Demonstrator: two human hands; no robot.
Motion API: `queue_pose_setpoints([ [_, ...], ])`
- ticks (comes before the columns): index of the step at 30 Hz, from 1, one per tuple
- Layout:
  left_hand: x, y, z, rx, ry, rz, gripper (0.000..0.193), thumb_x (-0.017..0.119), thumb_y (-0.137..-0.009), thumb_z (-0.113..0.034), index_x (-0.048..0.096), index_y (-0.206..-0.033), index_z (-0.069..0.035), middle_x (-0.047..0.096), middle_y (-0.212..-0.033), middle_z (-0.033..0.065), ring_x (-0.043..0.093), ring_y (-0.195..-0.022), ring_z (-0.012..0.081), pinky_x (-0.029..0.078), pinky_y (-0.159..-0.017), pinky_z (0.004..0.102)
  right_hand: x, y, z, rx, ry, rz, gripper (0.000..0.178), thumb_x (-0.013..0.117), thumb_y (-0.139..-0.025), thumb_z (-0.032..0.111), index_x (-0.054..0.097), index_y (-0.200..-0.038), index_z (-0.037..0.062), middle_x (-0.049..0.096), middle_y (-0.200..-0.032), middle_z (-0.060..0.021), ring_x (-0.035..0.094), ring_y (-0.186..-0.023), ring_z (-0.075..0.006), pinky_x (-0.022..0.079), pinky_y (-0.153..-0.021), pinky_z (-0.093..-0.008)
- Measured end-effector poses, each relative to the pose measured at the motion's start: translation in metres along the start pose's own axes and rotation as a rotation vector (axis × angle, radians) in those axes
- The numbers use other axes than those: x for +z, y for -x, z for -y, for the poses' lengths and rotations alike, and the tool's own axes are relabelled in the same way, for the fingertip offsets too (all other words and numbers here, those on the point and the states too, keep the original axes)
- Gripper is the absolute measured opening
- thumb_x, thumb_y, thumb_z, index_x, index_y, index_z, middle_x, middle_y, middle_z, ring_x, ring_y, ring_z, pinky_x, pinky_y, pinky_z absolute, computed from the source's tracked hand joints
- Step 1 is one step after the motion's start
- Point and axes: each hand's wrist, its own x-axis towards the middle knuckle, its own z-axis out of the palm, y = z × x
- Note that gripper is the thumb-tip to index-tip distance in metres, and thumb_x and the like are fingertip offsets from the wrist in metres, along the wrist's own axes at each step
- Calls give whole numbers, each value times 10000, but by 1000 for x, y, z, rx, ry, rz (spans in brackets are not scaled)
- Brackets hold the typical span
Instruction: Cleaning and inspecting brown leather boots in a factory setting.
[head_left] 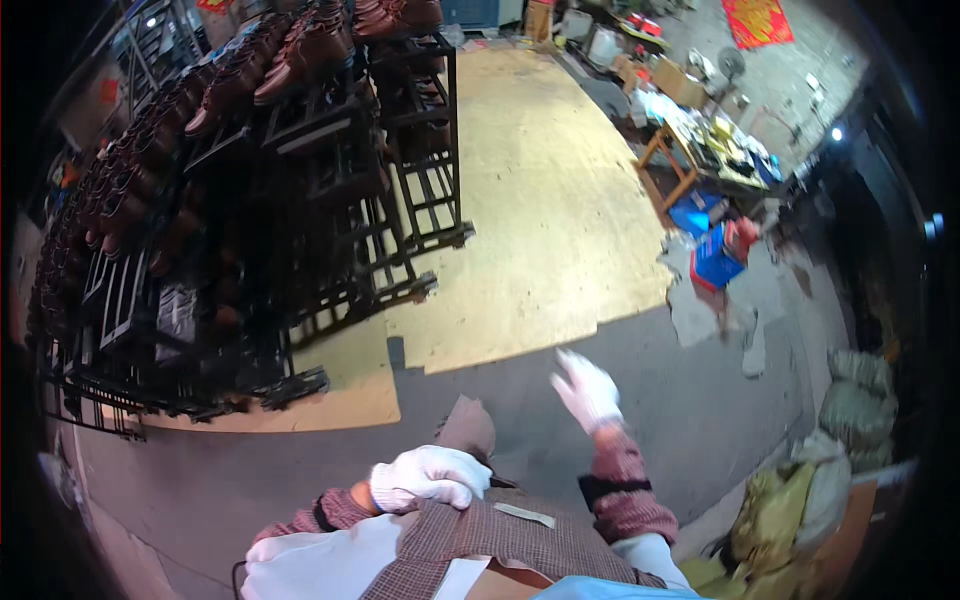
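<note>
My left hand (430,478), in a white knit glove, is held close to the front of my checked brown apron (460,535). Its fingers are curled, and what they hold, if anything, is hidden. Just beyond it a brownish, pointed piece (467,428) shows; I cannot tell what it is. My right hand (588,388), also white-gloved, reaches out over the grey floor with thumb and fingers apart and nothing in it. Left of both hands stand dark metal racks (425,190) on casters, carrying rows of brown leather shoes (290,65).
Tan boards (540,200) cover the floor ahead, with a ragged edge on grey ground. On the right are a cluttered wooden table (685,150), a blue and red box (718,258) and stuffed sacks (775,515). A fan (731,64) stands behind the table.
</note>
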Motion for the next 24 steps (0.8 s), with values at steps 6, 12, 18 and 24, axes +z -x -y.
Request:
queue_pose_setpoints([
  [6,-177,-180,-2,-135,-8,-441,557,715,-906,-465,723,-1136,42,711,-1167,177,640,-1166,266,477,-1048,400,-20,-266,-28,-140,-538,-22,453,688,-954,241,640,-1358,44,674,-1330,-168,658,-1222,-268,511,-1039,-352],
  [12,-381,-348,35,311,124,-1032,1040,759,-877,-558,263,-1612,-15,488,-1511,165,526,-1342,296,396,-1164,463,52,-196,-330,-10,-96,241,417,626,-977,336,667,-1304,79,662,-1290,-244,642,-1206,-398,500,-1042,-443],
  [18,-554,-482,35,737,176,-1376,974,710,-906,-294,133,-1653,-54,350,-1633,165,425,-1448,262,293,-1250,399,-29,-375,-484,343,-384,134,294,591,-1005,307,662,-1215,114,666,-1101,-142,613,-997,-298,509,-846,-439],
  [24,-655,-539,54,440,-271,-2025,744,405,-1069,-562,349,-1560,-6,541,-1456,172,570,-1279,267,419,-1145,404,-95,-720,-576,641,-913,-193,216,571,-1025,338,664,-1108,161,640,-867,-55,555,-699,-211,482,-619,-390],
])
